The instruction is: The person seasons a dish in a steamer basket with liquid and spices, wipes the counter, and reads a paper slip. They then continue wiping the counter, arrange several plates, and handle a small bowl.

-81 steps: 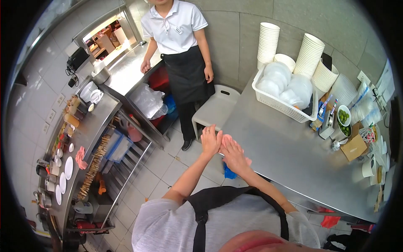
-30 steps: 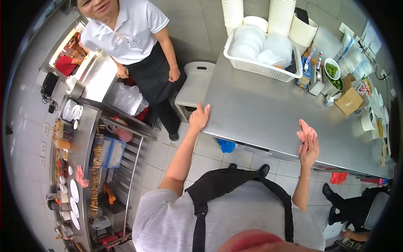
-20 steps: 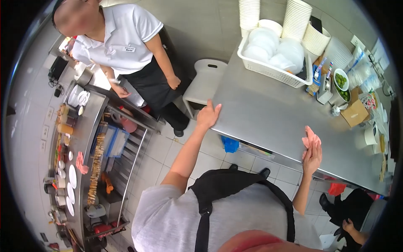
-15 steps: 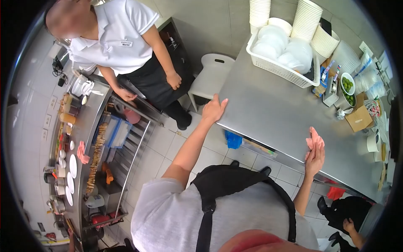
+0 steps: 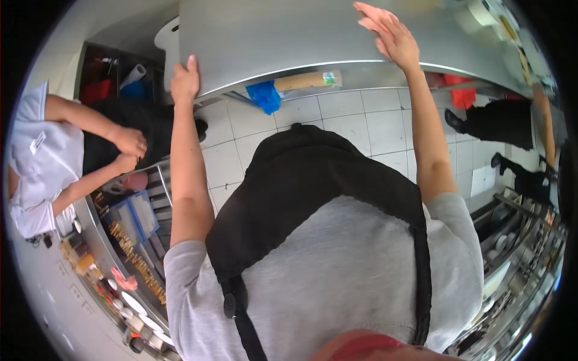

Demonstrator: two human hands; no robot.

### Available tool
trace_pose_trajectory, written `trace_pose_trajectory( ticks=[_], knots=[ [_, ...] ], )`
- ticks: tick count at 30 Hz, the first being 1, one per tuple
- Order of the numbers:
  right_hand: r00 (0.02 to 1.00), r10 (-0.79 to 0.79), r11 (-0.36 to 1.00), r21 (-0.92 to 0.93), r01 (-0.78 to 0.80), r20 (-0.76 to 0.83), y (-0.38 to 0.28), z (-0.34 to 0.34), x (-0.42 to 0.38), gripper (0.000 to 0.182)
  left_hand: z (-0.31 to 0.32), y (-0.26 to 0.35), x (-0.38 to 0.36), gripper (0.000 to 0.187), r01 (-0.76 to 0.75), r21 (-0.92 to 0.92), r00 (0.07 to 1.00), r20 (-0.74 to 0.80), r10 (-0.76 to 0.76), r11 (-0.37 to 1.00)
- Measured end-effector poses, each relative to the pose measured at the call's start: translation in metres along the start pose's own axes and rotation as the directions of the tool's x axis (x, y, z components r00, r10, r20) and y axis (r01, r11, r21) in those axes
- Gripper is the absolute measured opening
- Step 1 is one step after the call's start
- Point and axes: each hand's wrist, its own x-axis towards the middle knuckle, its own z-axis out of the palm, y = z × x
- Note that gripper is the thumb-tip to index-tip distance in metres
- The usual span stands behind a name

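Observation:
At the left corner of the steel table (image 5: 271, 36), my left hand (image 5: 185, 83) grips the edge, thumb up and fingers curled, partly hidden. My right hand (image 5: 397, 45) presses a crumpled pink cloth (image 5: 370, 15) onto the tabletop near the front edge. Its fingers lie stretched over the cloth, which sticks out ahead of them and on their left side.
Below the table are a blue plastic bag (image 5: 264, 96), a wrapped roll (image 5: 307, 80) and a red bag (image 5: 462, 96). A person in a white shirt (image 5: 51, 150) stands at left by a counter with skewers (image 5: 135, 256). Another person's dark trousers (image 5: 500, 125) show at right.
The view has tilted down and turned, so the white basket and stacked bowls are out of frame. My right hand and the cloth remain together on the table. The white-shirted person's hands have come together.

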Motion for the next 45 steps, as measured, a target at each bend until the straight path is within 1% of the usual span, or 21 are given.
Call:
trace_pose_trajectory(
  ticks=[3, 8, 10, 11, 13, 14, 17, 18, 19, 20, 22, 27, 29, 30, 34, 38, 40, 42, 43, 44, 45],
  knots=[
    [0.998, 0.038, 0.993, 0.106, -0.044, 0.055, 0.004, -0.012, -0.009, 0.038, 0.002, -0.001, 0.001, 0.074, 0.017, -0.018, 1.0, 0.008, -0.017, 1.0],
    [0.897, 0.275, 0.96, 0.057, -0.272, -0.345, 0.005, -0.052, -0.127, 0.045, -0.013, 0.018, -0.014, 0.084, 0.077, -0.12, 0.996, 0.062, -0.07, 0.99],
    [0.782, 0.615, 0.782, -0.043, -0.621, -0.106, 0.014, -0.059, -0.207, 0.047, -0.013, 0.018, -0.009, 0.083, 0.07, -0.117, 0.993, 0.099, -0.059, 0.991],
    [0.627, 0.774, 0.633, -0.107, -0.767, 0.086, 0.015, -0.062, -0.245, 0.049, -0.008, 0.009, 0.001, 0.08, 0.035, -0.111, 0.999, 0.035, -0.032, 0.993],
    [0.493, 0.834, 0.544, -0.224, -0.808, 0.248, 0.021, -0.056, -0.338, 0.053, -0.013, 0.022, -0.009, 0.076, 0.103, -0.037, 0.994, 0.026, -0.102, 0.994],
    [0.285, 0.855, 0.442, -0.323, -0.837, 0.433, 0.005, -0.082, -0.357, 0.056, 0.002, 0.01, 0.008, 0.076, 0.099, 0.012, 0.995, 0.009, -0.099, 0.995],
    [-0.007, 0.721, 0.417, -0.442, -0.794, 0.693, -0.023, -0.094, -0.453, 0.056, 0.009, 0.01, 0.008, 0.076, 0.168, 0.079, 0.986, 0.008, -0.169, 0.983],
    [-0.048, 0.64, 0.495, -0.459, -0.738, 0.767, -0.023, -0.076, -0.503, 0.057, 0.012, 0.008, 0.005, 0.076, 0.2, 0.066, 0.98, -0.028, -0.198, 0.978],
    [0.022, 0.632, 0.587, -0.46, -0.666, 0.774, -0.031, -0.056, -0.559, 0.061, 0.013, 0.006, 0.002, 0.076, 0.238, 0.048, 0.97, -0.066, -0.235, 0.97],
    [-0.126, 0.577, 0.542, -0.494, -0.68, 0.807, -0.038, -0.047, -0.59, 0.063, 0.011, 0.007, -0.002, 0.076, 0.243, 0.045, 0.968, -0.07, -0.24, 0.969],
    [-0.227, 0.535, 0.416, -0.487, -0.768, 0.814, -0.063, -0.039, -0.631, 0.062, 0.005, 0.02, -0.014, 0.077, 0.283, 0.04, 0.955, -0.11, -0.277, 0.958],
    [-0.158, 0.439, 0.425, -0.359, -0.831, 0.885, -0.081, -0.025, -0.618, 0.051, 0.004, 0.021, -0.018, 0.08, 0.245, 0.001, 0.962, -0.127, -0.242, 0.97],
    [0.183, 0.441, 0.651, -0.173, -0.74, 0.879, -0.07, 0.008, -0.635, 0.048, 0.011, 0.013, -0.009, 0.081, 0.238, 0.008, 0.962, -0.137, -0.235, 0.971],
    [0.208, 0.563, 0.538, -0.164, -0.827, 0.8, -0.079, -0.011, -0.606, 0.05, 0.014, 0.011, -0.006, 0.081, 0.238, 0.011, 0.962, -0.141, -0.235, 0.971],
    [0.257, 0.759, 0.338, -0.024, -0.941, 0.598, -0.08, -0.053, -0.525, 0.048, 0.001, 0.021, -0.02, 0.082, 0.203, 0.01, 0.972, -0.12, -0.2, 0.979],
    [0.228, 0.755, 0.293, -0.006, -0.956, 0.615, -0.078, -0.051, -0.526, 0.044, 0.008, 0.015, -0.012, 0.082, 0.208, 0.016, 0.968, -0.149, -0.203, 0.978],
    [0.191, 0.71, 0.406, -0.173, -0.897, 0.678, -0.078, -0.052, -0.535, 0.041, 0.016, 0.005, -0.004, 0.072, 0.101, 0.056, 0.981, -0.174, -0.09, 0.993],
    [0.124, 0.672, 0.408, -0.226, -0.885, 0.73, -0.08, -0.055, -0.546, 0.042, 0.029, -0.008, 0.008, 0.039, -0.135, 0.316, 0.937, -0.269, 0.225, 0.939],
    [0.077, 0.647, 0.404, -0.254, -0.879, 0.759, -0.078, -0.055, -0.55, 0.043, 0.031, -0.012, 0.01, 0.045, -0.148, 0.382, 0.923, -0.277, 0.266, 0.912],
    [0.366, 0.519, 0.635, -0.061, -0.77, 0.772, -0.05, 0.006, -0.635, 0.041, 0.028, -0.007, 0.005, 0.051, -0.067, 0.31, 0.948, -0.276, 0.157, 0.948],
    [0.249, 0.53, 0.593, -0.144, -0.792, 0.811, -0.061, -0.022, -0.598, 0.037, 0.026, 0.002, 0.003, 0.059, 0.071, 0.141, 0.962, -0.272, -0.03, 0.987]
  ],
)
